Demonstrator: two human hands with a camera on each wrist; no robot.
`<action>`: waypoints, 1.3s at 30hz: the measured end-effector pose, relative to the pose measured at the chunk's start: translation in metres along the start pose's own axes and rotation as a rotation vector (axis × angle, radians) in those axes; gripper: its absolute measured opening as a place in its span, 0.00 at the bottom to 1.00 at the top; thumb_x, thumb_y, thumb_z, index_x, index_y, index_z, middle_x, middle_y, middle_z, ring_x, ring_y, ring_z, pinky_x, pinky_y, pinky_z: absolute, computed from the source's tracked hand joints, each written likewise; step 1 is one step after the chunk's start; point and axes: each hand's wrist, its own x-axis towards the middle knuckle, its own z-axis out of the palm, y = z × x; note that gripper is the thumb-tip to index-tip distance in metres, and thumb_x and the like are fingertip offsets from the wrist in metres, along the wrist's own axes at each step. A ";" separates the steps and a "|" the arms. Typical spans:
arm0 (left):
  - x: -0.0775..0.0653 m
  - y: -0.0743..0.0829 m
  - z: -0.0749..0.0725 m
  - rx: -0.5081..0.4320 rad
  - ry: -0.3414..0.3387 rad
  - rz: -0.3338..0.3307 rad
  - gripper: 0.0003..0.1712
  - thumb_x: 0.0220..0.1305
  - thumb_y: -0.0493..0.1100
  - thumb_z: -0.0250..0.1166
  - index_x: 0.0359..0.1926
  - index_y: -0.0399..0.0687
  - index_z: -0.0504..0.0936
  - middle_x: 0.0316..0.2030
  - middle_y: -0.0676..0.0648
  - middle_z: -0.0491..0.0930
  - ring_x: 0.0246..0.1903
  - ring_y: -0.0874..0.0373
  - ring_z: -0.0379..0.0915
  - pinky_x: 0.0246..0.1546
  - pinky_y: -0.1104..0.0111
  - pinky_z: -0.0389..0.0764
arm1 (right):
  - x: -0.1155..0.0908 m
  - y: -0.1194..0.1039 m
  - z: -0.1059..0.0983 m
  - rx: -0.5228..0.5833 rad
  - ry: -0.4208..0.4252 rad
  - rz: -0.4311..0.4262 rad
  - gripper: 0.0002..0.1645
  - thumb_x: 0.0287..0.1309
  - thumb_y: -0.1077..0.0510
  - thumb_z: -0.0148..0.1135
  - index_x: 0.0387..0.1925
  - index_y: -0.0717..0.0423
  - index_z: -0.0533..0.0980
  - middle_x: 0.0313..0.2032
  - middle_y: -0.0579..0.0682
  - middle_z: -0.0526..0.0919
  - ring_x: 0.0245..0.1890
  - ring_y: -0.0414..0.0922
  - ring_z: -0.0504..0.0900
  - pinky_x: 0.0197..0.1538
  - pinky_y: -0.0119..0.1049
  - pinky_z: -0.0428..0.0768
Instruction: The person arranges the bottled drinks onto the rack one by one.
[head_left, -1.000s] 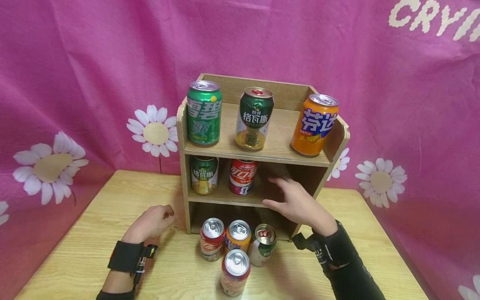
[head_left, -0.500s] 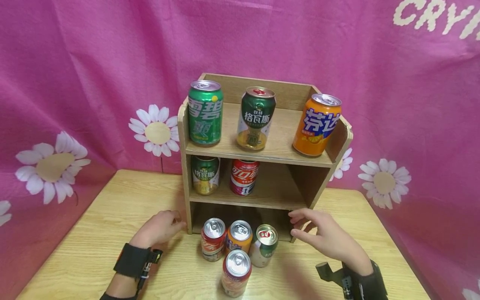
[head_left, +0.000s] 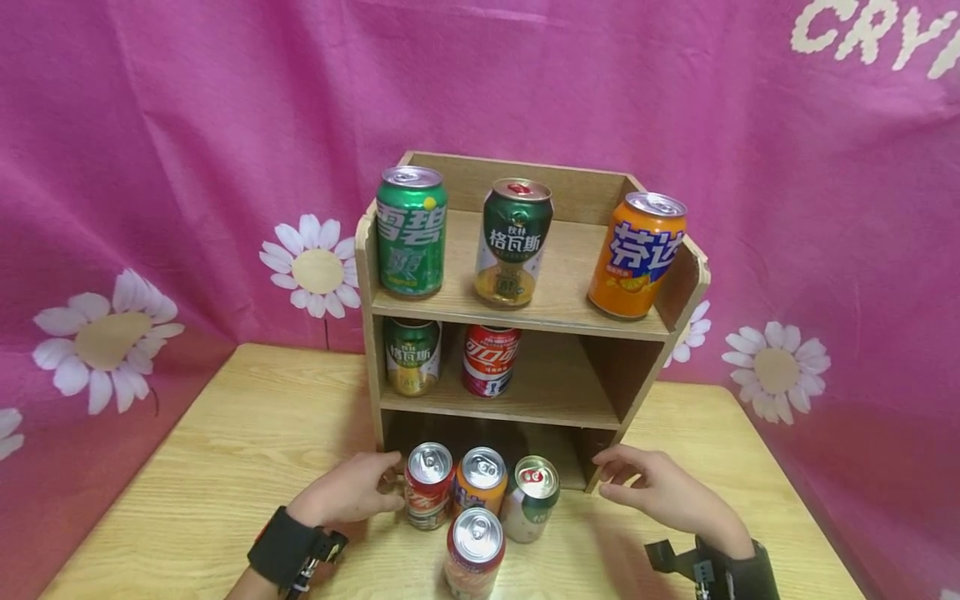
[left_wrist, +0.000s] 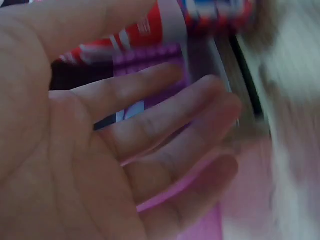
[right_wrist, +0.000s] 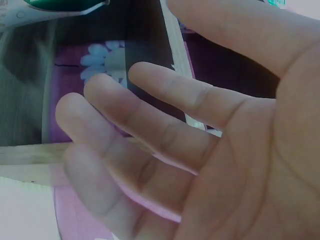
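On the wrist views: your left palm (left_wrist: pixel 80 170) and right palm (right_wrist: pixel 240 170) face-on; the head view shows mostly their backs.
Your left hand (head_left: pixel 345 490): fingers apart, slightly bent, beside the red can (head_left: pixel 427 496) on the table (head_left: pixel 277 400); contact can't be told.
Your right hand (head_left: pixel 667 493): fingers apart, holding nothing, by the rack (head_left: pixel 573 254).
Rack top: 雪碧 can (head_left: pixel 410 242), 格瓦斯 can (head_left: pixel 513 250), 芬达 can (head_left: pixel 637 258).
Backdrop cloth (head_left: pixel 247 100): "CRY".

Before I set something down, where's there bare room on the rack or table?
Bare: the middle shelf between its red can and the right wall; the top shelf between its middle can and orange can; the table either side of the rack, behind the left hand and right hand. Crowded: in front, where four cans cluster.
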 end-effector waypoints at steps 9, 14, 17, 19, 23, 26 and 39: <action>0.013 -0.006 0.025 -0.264 -0.014 0.082 0.42 0.42 0.43 0.76 0.59 0.45 0.67 0.49 0.51 0.76 0.51 0.53 0.72 0.53 0.56 0.71 | -0.001 0.006 0.003 0.018 -0.020 -0.005 0.16 0.60 0.53 0.62 0.47 0.55 0.76 0.35 0.40 0.79 0.36 0.37 0.78 0.37 0.34 0.78; 0.020 -0.007 0.031 -0.504 -0.001 0.112 0.41 0.43 0.43 0.77 0.56 0.41 0.66 0.47 0.48 0.76 0.49 0.54 0.73 0.52 0.63 0.71 | 0.002 0.006 0.003 -0.002 -0.035 -0.004 0.16 0.60 0.54 0.62 0.48 0.55 0.76 0.34 0.40 0.79 0.37 0.37 0.77 0.38 0.34 0.78; 0.024 -0.005 0.036 -0.604 0.032 0.128 0.41 0.43 0.41 0.77 0.56 0.40 0.64 0.47 0.46 0.75 0.48 0.55 0.73 0.51 0.66 0.72 | 0.003 0.004 0.002 0.001 -0.049 0.010 0.16 0.61 0.53 0.61 0.48 0.55 0.76 0.35 0.41 0.79 0.37 0.37 0.77 0.38 0.34 0.78; 0.025 -0.005 0.041 -0.637 0.067 0.124 0.41 0.42 0.40 0.78 0.55 0.39 0.64 0.46 0.45 0.74 0.47 0.55 0.73 0.51 0.67 0.73 | 0.003 0.004 0.001 0.007 -0.055 0.009 0.17 0.61 0.53 0.61 0.49 0.56 0.76 0.35 0.41 0.79 0.37 0.38 0.77 0.38 0.35 0.78; 0.024 -0.006 0.047 -0.647 0.135 0.118 0.41 0.40 0.39 0.79 0.54 0.39 0.65 0.44 0.45 0.75 0.45 0.54 0.74 0.49 0.67 0.74 | 0.003 0.004 0.003 0.015 -0.058 0.008 0.17 0.61 0.53 0.61 0.49 0.57 0.76 0.35 0.41 0.79 0.37 0.37 0.77 0.38 0.35 0.78; 0.024 -0.008 0.051 -0.653 0.158 0.117 0.41 0.39 0.39 0.79 0.54 0.40 0.66 0.44 0.45 0.75 0.45 0.53 0.74 0.49 0.66 0.74 | 0.003 0.006 0.004 0.015 -0.060 0.014 0.17 0.61 0.53 0.61 0.49 0.56 0.76 0.35 0.41 0.79 0.38 0.37 0.77 0.39 0.35 0.78; 0.034 -0.018 0.049 -0.674 0.237 0.167 0.36 0.43 0.35 0.75 0.53 0.34 0.67 0.44 0.42 0.76 0.44 0.56 0.74 0.48 0.66 0.75 | 0.008 0.007 0.002 0.008 -0.056 -0.006 0.17 0.62 0.54 0.61 0.50 0.57 0.75 0.35 0.41 0.79 0.38 0.37 0.77 0.39 0.35 0.78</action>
